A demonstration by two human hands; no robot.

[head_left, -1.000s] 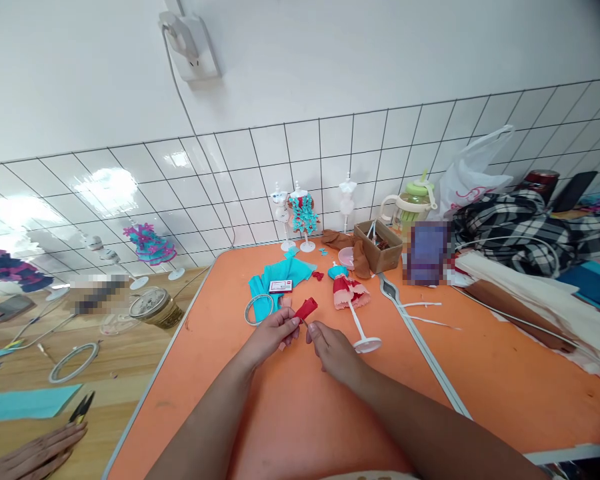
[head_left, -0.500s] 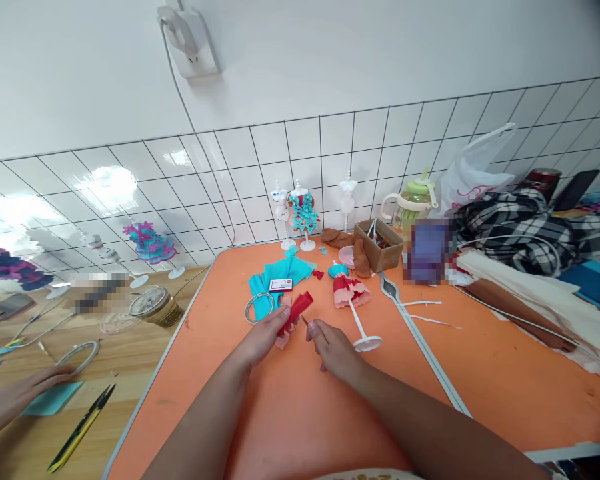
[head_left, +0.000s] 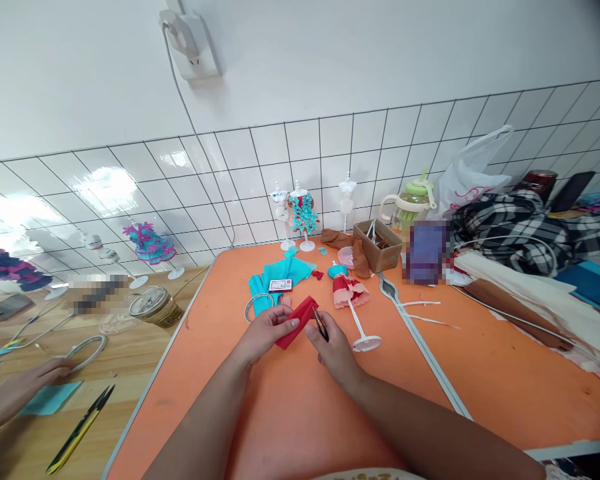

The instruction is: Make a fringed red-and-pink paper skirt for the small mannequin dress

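Observation:
My left hand (head_left: 273, 331) pinches a strip of red crepe paper or thin cloth (head_left: 300, 320) above the orange table. In my right hand (head_left: 334, 347) is a pair of small dark thread snips (head_left: 321, 325), its tips touching the red strip's upper right end. Just beyond my left hand lie folded turquoise sheets (head_left: 283, 272), a small white-and-red box (head_left: 281, 286) and a metal ring (head_left: 253, 310). Right of my hands, a mini dress form (head_left: 361, 327) in a red and pink skirt with a turquoise top lies on its side. A small red bow (head_left: 318, 275) sits nearby.
Several mini dress forms (head_left: 307, 213) stand by the tiled wall. A cardboard box (head_left: 383, 250), a jug (head_left: 414, 203) and a phone-like blurred item (head_left: 427, 252) are at right. On the left wooden table, another person's hand (head_left: 35, 380) rests near yellow snips (head_left: 83, 427).
My right hand has turned the snips up, bringing their tips to the red strip. The strip is now spread wider in my left hand. The other person's hand and ring shifted slightly right.

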